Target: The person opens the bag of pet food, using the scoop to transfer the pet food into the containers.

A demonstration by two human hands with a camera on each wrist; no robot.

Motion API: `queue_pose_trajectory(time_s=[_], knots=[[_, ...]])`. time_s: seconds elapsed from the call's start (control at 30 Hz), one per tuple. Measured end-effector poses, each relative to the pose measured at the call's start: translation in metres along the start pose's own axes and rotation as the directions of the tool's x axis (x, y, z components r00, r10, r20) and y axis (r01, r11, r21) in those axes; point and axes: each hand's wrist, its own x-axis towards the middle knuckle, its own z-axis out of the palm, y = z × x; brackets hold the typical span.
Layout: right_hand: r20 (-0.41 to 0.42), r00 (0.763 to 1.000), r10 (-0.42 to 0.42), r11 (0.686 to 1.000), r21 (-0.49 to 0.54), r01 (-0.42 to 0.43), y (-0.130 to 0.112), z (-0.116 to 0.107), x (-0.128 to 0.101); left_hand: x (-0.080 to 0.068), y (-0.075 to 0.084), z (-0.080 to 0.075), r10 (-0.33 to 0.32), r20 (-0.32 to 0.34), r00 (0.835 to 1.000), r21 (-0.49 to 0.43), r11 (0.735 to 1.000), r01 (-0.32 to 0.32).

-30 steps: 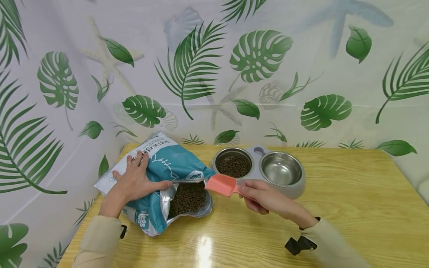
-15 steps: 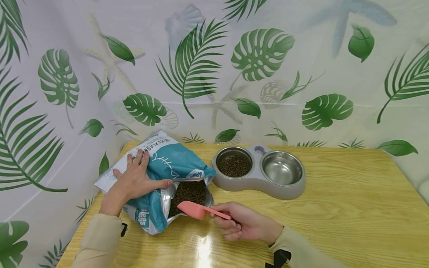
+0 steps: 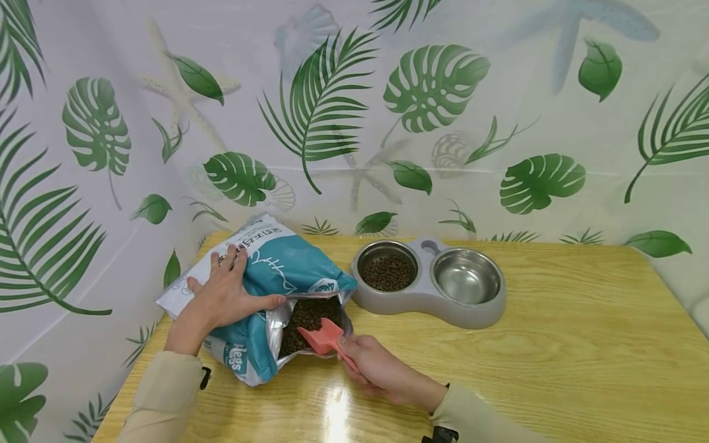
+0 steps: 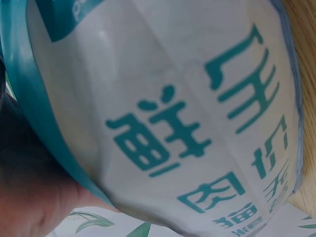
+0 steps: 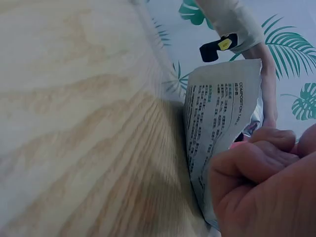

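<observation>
Scooping step: the right hand point(image 3: 382, 372), fingers curled round the handle, is dipping the pink scoop point(image 3: 323, 337) into the kibble bag point(image 3: 277, 271) lying on the tabletop point(image 3: 554, 369); the left hand point(image 3: 221, 295) is pressing flat-fingered on the bag. Next, presumably, a level lift.

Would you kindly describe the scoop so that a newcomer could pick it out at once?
On the wooden table, left of the grey double bowl stand, lies an open teal and white food bag. The scoop sits at its mouth, over the brown kibble, gripped by the right hand. It is the only pink thing there.
</observation>
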Motion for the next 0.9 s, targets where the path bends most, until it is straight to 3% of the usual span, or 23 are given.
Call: queue_pose_trajectory(time_s=[0.13,0.27,0.37,0.9], knots=[[-0.073,0.994,-0.078,0.972,-0.226,0.06,0.0,-0.004,0.001,0.0,0.0,0.0,0.002,-0.003,1.0,0.002,1.0,-0.002],[-0.127,0.976,-0.176,0.886,-0.452,0.101,-0.001,-0.009,0.003,0.0,0.001,0.0,0.003,-0.004,1.0,0.004,1.0,-0.003],[-0.134,0.967,-0.218,0.85,-0.513,0.121,0.0,-0.012,0.006,0.0,0.001,0.0,0.002,-0.003,1.0,0.005,1.0,-0.002],[-0.167,0.971,-0.171,0.888,-0.453,0.078,-0.005,-0.024,-0.012,0.0,0.001,0.001,0.002,-0.006,1.0,-0.001,1.0,-0.002]])
